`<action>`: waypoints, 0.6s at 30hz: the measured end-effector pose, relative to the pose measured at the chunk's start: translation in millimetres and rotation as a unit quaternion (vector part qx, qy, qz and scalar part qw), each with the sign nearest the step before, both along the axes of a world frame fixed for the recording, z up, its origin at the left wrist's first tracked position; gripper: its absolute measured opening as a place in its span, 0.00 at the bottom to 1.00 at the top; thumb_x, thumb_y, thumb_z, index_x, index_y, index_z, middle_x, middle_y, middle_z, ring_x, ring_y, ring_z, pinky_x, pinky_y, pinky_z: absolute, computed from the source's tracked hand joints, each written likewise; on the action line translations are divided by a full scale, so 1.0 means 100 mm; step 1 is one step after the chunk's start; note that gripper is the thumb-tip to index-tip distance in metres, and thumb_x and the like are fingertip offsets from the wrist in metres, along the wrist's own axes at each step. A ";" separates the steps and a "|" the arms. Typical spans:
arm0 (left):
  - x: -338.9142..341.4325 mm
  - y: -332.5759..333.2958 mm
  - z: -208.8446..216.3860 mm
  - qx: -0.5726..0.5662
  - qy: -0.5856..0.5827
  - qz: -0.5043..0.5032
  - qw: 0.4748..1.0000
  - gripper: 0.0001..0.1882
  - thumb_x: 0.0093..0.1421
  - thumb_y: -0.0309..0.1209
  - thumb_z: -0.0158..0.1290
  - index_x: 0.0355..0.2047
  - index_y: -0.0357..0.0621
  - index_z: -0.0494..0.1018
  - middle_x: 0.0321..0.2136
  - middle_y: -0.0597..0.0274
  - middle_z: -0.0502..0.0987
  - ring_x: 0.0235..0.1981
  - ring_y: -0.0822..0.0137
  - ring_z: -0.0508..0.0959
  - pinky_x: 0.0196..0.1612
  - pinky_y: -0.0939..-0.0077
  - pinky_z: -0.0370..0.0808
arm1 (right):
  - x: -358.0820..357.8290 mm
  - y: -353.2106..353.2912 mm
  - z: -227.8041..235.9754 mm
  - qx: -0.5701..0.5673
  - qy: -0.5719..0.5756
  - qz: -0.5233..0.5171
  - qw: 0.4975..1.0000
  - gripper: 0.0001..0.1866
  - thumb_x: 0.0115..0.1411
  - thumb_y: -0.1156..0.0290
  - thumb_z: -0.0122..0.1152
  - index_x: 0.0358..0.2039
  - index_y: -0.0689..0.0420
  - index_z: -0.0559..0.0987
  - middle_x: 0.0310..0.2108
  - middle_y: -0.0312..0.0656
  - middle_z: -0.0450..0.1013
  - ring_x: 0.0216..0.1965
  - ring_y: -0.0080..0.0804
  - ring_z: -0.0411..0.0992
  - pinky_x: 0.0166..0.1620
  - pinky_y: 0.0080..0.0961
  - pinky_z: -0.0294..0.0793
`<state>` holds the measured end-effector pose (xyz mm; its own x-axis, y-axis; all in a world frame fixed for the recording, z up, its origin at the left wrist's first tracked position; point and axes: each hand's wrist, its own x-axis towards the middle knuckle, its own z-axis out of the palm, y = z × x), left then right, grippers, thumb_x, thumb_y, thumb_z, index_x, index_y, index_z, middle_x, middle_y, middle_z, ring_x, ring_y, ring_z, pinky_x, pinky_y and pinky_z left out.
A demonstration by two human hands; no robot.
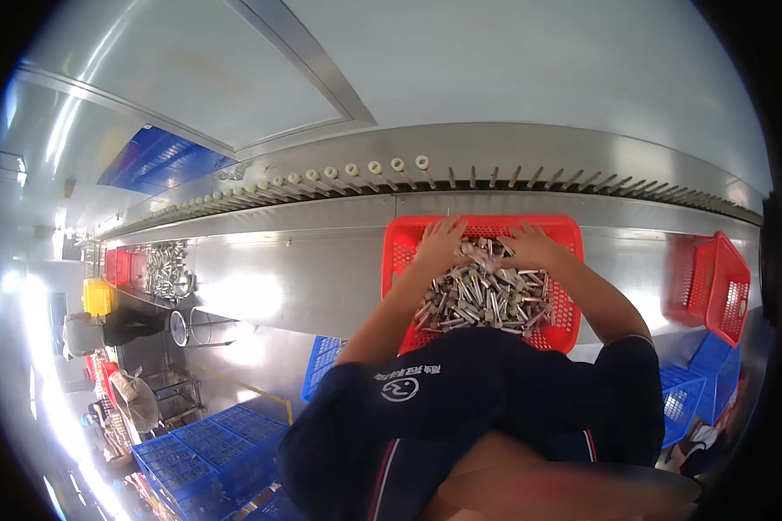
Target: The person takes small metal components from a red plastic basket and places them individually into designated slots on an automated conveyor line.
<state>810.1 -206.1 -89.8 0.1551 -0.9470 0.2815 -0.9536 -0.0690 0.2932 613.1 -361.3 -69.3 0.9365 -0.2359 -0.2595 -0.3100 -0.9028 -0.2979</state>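
Observation:
A red perforated plastic basket [570,233] sits on the steel worktop in front of me, heaped with small shiny metal parts [487,295], slim stems with duller, paler ends. My left hand [440,245] lies at the far left of the heap, its fingers stretched toward the basket's far wall. Opposite it, my right hand [532,247] rests at the far right of the heap, fingers spread as well. Both hands touch the parts or the basket wall, and neither is closed around anything. What lies under the palms is hidden.
Behind the basket runs a rail of upright pins [565,179]; those on the left carry pale ring-shaped tops [374,167]. A tilted red basket [728,291] stands at the right. More parts [167,271] lie far left. Blue crates [208,456] stand lower left, with people beyond.

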 end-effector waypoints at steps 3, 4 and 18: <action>0.27 0.01 -0.01 -0.025 0.093 0.053 0.994 0.19 0.46 0.39 0.60 0.37 0.46 0.74 0.45 0.56 0.73 0.48 0.55 0.71 0.50 0.56 0.66 | 0.31 -0.27 -0.04 -0.023 -0.232 -0.041 0.972 0.40 0.45 0.39 0.59 0.52 0.56 0.69 0.49 0.48 0.66 0.51 0.48 0.63 0.55 0.42 0.59; 0.50 -0.02 0.12 -0.144 0.046 0.086 0.985 0.19 0.46 0.38 0.60 0.38 0.46 0.73 0.44 0.57 0.72 0.46 0.56 0.71 0.49 0.57 0.66 | 0.54 -0.26 0.30 -0.020 -0.253 -0.044 0.966 0.36 0.48 0.43 0.59 0.50 0.56 0.69 0.48 0.48 0.67 0.52 0.47 0.63 0.54 0.43 0.60; 1.08 -0.70 1.44 -0.044 0.193 0.144 0.970 0.19 0.49 0.46 0.56 0.20 0.42 0.69 0.18 0.56 0.74 0.26 0.52 0.75 0.27 0.61 0.71 | 1.52 -0.58 0.08 -0.033 -0.269 -0.050 0.961 0.19 0.52 0.52 0.58 0.26 0.58 0.72 0.22 0.46 0.72 0.26 0.47 0.71 0.30 0.39 0.69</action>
<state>917.9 -276.3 54.6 0.5192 -0.8238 0.2276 -0.7166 -0.2746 0.6411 765.4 -418.9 -61.7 0.9028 -0.3308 0.2748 -0.2130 -0.8991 -0.3826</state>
